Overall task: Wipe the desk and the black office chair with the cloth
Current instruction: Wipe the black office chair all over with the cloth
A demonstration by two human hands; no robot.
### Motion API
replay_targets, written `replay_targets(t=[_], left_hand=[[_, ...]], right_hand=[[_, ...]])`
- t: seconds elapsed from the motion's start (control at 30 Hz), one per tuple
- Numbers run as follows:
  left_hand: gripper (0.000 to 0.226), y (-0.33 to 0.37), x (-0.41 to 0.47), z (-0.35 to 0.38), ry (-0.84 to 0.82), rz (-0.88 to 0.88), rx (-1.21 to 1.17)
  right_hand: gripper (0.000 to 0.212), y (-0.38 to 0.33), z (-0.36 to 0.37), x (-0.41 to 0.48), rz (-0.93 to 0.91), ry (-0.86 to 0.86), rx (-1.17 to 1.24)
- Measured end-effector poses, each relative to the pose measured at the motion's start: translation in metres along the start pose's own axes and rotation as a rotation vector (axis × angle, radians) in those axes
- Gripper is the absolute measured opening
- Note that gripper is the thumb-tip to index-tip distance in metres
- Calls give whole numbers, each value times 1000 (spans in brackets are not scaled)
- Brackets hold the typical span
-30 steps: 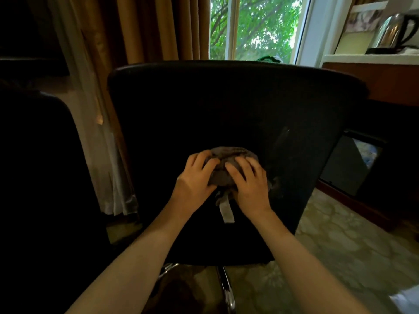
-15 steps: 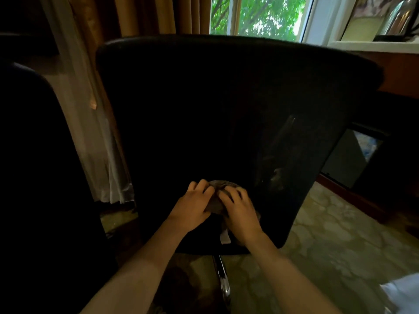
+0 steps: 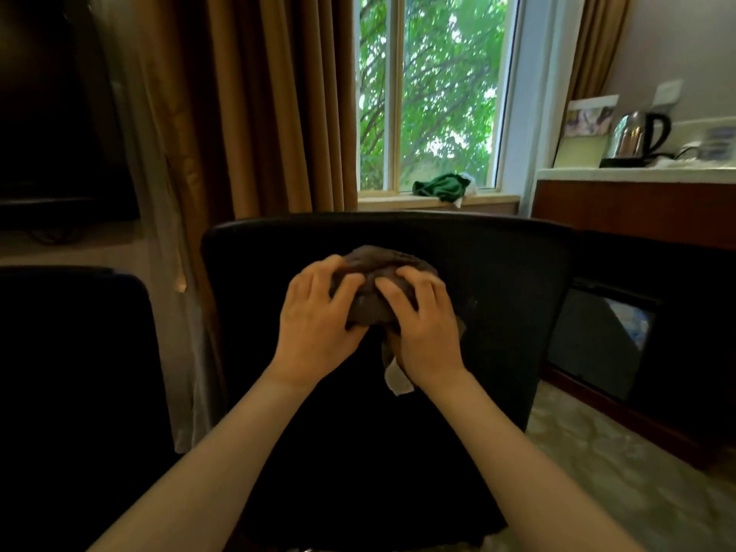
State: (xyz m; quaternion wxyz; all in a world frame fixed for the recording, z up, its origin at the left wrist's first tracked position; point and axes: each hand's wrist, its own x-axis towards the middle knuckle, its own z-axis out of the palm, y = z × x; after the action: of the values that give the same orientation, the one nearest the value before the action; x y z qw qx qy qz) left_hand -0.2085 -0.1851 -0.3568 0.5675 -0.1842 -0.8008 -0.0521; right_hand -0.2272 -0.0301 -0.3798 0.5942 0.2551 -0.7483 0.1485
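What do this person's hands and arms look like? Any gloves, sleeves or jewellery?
No gloves: the left hand and the right hand are both bare, with no ring, watch or bracelet in sight. The forearms are uncovered too, all the way to the bottom edge of the picture, so no sleeve shows.

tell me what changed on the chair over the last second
The left hand and right hand slid the cloth down the back of the black office chair toward its lower edge, then up again to near the top edge. Nothing was let go: both hands keep their fingers curled over the bunched cloth, pressing it on the chair back.
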Motion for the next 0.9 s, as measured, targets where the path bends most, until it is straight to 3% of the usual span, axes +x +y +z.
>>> replay_targets(t=[0.1, 0.23, 0.4, 0.47, 0.57, 0.8, 0.9], left_hand=[[43, -5, 12, 5, 12, -49, -90], [65, -7, -15, 19, -198, -132, -195], [53, 6, -48, 30, -575, -271, -148], [51, 12, -50, 27, -633, -311, -168], [50, 21, -30, 11, -581, -306, -189], [38, 65, 54, -26, -269, -149, -338], [42, 79, 73, -19, -261, -87, -330]], right_hand=[[39, 3, 10, 13, -1, 39, -37], [36, 7, 27, -15, -74, 12, -63], [50, 7, 31, -57, -97, -262, -48], [51, 5, 21, -58, -87, -331, -5], [50, 6, 0, -40, -18, -333, 35], [57, 40, -57, 13, 32, -26, -114], [59, 59, -70, 26, 42, 0, -165]])
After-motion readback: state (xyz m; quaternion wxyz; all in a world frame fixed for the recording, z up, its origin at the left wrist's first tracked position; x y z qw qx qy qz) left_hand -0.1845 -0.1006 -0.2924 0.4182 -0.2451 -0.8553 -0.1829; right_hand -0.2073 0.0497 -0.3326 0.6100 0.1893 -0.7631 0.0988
